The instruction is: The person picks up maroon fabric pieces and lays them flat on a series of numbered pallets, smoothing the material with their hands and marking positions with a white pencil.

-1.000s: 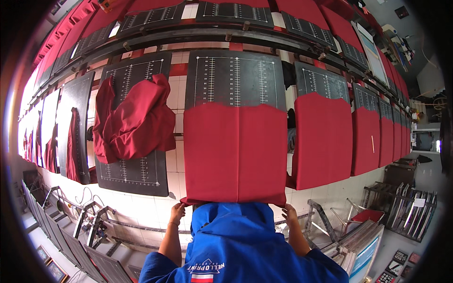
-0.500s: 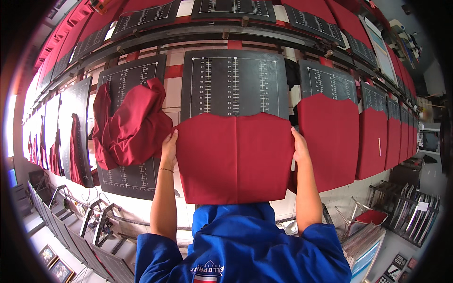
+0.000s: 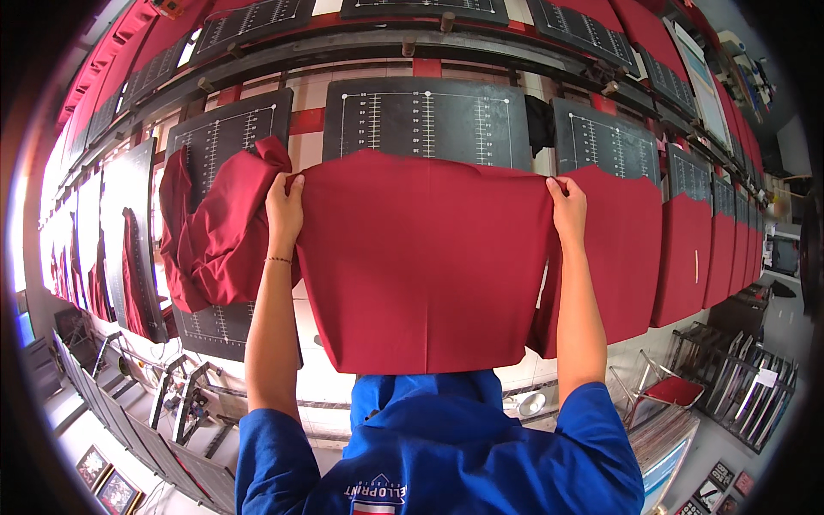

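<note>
While crumpled maroon cloth [image 3: 225, 232] lies just beside it, left hand [image 3: 284, 209] pinches upper left corner of maroon panel [image 3: 425, 266] | maroon panel: spread between both hands, over dark ruled board [image 3: 468, 120] | right hand [image 3: 566, 209] pinches maroon panel's upper right corner

Beyond the red cloth [image 3: 427, 266], room is left over the bare end of the black board [image 3: 455, 120], until the way is crossed by a dark rail [image 3: 343, 50]. The left side is narrowed by a crumpled cloth [image 3: 227, 232], the right side by a covered board [image 3: 605, 137].
</note>
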